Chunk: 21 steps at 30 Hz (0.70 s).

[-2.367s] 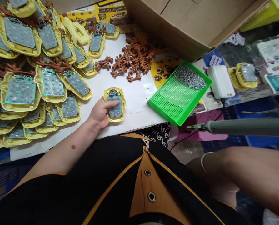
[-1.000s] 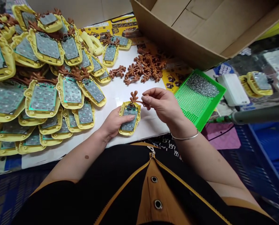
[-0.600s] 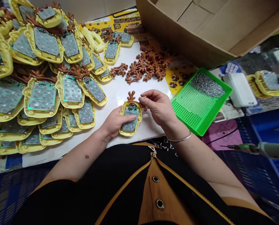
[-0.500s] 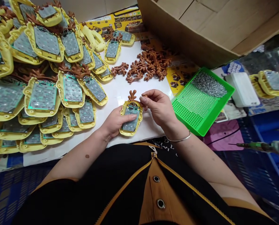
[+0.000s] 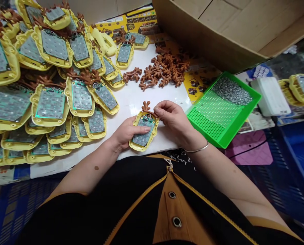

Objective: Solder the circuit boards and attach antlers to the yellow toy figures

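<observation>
My left hand (image 5: 127, 134) grips a yellow plastic shell (image 5: 141, 147) from its left side, the thumb lying across the grey-covered circuit board (image 5: 141, 139) inside it. A brown antler piece (image 5: 146, 106) sits along the shell's top edge, one branch standing up. With thumb and fingertips closed, my right hand (image 5: 173, 119) pinches the antler piece's right end, which the fingers hide. Farther up the table lies a pile of loose brown antler pieces (image 5: 167, 69).
Stacked yellow shells with boards (image 5: 48, 102) fill the left. On the right stands a green perforated tray (image 5: 210, 119) holding many small metal screws (image 5: 232, 91). Behind it are a large cardboard box (image 5: 213, 41) and a white container (image 5: 270, 97). A pink sheet (image 5: 254, 148) lies lower right.
The held shell has tilted slightly, its top leaning right. My right fingertips stay at the antler piece's end. The view has shifted a little, and the screwdriver-like tool at right is out of sight.
</observation>
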Motion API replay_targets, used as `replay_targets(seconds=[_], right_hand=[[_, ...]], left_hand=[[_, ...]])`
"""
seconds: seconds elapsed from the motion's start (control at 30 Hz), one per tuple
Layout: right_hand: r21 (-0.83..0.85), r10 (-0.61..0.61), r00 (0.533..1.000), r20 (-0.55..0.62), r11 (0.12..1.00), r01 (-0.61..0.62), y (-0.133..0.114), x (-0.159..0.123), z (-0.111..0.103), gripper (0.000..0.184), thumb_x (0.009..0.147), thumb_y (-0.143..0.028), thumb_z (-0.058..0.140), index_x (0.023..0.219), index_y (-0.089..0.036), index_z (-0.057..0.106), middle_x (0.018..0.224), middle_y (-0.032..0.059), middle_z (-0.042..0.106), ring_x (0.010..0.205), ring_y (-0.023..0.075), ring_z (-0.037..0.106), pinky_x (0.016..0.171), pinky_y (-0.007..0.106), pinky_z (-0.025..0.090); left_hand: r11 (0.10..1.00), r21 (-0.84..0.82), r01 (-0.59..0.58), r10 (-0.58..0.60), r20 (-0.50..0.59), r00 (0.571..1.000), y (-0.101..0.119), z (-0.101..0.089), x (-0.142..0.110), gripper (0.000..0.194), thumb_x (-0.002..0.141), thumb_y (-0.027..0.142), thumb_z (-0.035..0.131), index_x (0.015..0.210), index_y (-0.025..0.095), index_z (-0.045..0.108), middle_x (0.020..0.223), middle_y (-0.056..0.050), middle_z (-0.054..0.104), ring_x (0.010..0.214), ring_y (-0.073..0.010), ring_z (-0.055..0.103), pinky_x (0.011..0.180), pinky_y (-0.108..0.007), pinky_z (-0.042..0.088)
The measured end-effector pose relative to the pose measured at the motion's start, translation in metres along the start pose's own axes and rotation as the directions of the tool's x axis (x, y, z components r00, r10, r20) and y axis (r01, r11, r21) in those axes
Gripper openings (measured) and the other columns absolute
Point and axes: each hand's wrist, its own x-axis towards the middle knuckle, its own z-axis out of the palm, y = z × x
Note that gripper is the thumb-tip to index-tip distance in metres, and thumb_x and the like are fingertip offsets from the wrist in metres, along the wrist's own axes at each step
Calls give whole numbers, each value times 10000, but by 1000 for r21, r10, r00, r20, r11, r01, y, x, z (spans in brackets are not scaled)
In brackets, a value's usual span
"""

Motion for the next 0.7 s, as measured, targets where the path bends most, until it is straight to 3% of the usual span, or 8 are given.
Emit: replay_targets(seconds=[0.17,0.27,0.43,0.6,0.7], right_hand=[[20,15,999,40,1000,-15,-8,1,-2,611,646,-592,918,1068,-219,681,898,3,689,763,118,627,648,262,521],[-72,46,993,105,997,-38,-13,1,0,540,673,-579,904,994,-197,696,836,12,682,706,123,605,563,254,468],[-227,-128,984,122,962,153,-18,-4,-2,467,702,-570,887,891,-197,680,794,8,659,717,127,583,610,273,488],[-249,-100,976,194,957,148,-16,-6,-6,433,784,-590,816,924,-210,661,740,0,633,642,129,547,571,284,469],[-396,-245,947,207,865,310,-17,-7,-7,349,828,-530,783,913,-209,677,837,30,667,761,155,593,700,317,523]], left_hand=[[995,99,9,-14,49,999,-1,-1,-1,470,538,211,915,932,120,675,801,-35,723,675,-164,651,682,-301,521],[986,164,23,-33,54,998,-2,-2,-2,446,560,217,903,939,125,686,805,-21,713,687,-156,639,706,-300,507],[978,206,43,-57,65,996,-2,-2,-2,424,575,228,888,928,131,674,810,-27,715,704,-178,655,735,-325,512],[969,240,52,-71,68,995,-1,-2,-3,413,592,235,872,942,132,678,823,-30,717,715,-177,653,734,-320,500],[969,237,64,-86,82,993,0,-1,-5,409,593,239,871,931,132,670,805,-25,709,704,-173,649,723,-314,496]])
